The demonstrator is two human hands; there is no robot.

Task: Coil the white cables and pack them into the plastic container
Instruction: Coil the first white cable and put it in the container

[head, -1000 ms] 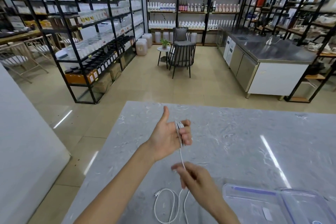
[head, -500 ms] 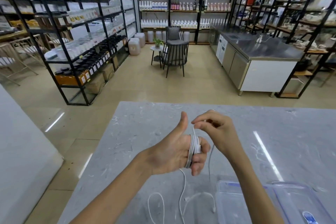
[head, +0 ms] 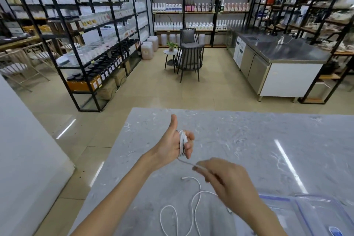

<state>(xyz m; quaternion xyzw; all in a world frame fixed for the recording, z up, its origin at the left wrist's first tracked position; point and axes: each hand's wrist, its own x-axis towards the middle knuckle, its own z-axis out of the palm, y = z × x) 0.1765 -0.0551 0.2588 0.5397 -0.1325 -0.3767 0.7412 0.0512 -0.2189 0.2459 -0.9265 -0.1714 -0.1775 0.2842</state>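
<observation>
My left hand (head: 172,143) is raised over the marble table (head: 249,140), thumb up, with a white cable coil (head: 182,142) wound in several turns around its fingers. A taut stretch of the same cable runs down-right to my right hand (head: 228,182), which pinches it between the fingertips. More loose white cable (head: 193,201) lies in loops on the table below both hands, one plug end near the middle. The clear plastic container (head: 310,214) with blue trim sits at the lower right, partly cut off by the frame.
The table's left edge drops to a tiled floor. A white wall panel (head: 23,159) stands at the left. Black shelving racks (head: 86,34), a grey chair (head: 189,59) and a steel counter (head: 277,57) stand far behind the table.
My right hand has swung from above the left fingers down to below and right of them, pulling the cable taut. The coil has gained a turn and the loose loops have shifted.
</observation>
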